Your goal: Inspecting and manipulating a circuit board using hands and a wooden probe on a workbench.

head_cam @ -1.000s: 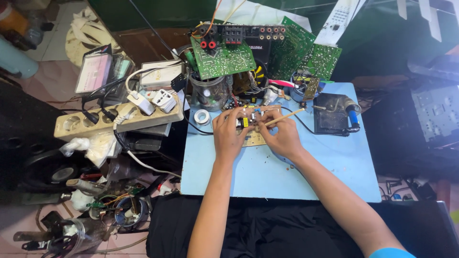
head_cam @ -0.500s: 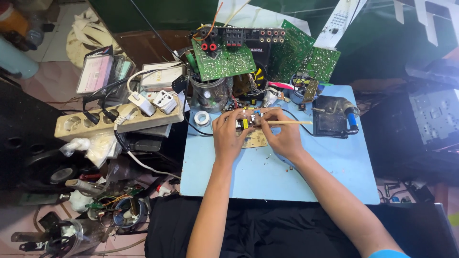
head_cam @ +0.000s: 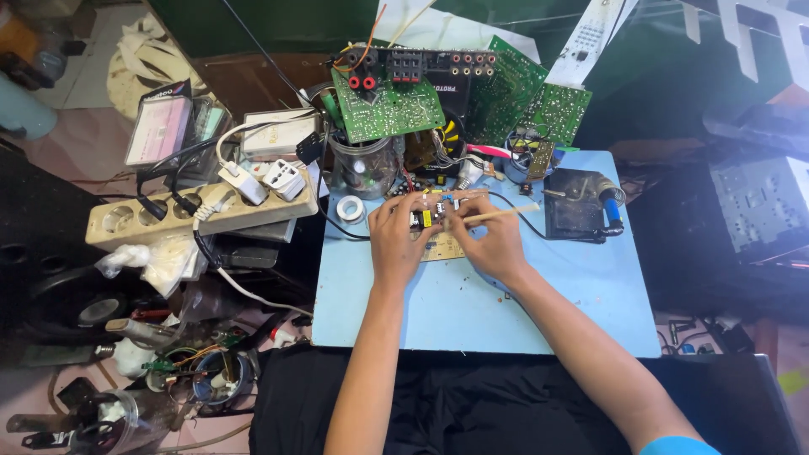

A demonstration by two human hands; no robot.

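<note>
Both hands stay on the board [head_cam: 442,227]: left hand [head_cam: 396,240] grips its edge, right hand [head_cam: 489,244] still pinches the stick [head_cam: 506,214], now tilted lower.

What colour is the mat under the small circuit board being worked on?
Light blue mat, clearest in the head view, under the small circuit board.

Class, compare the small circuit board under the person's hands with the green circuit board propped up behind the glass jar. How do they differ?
The small circuit board is tan and lies flat on the blue mat; the green circuit board is larger and stands tilted. Left hand and right hand rest on the small one; nobody touches the green one. Both carry components.
</note>
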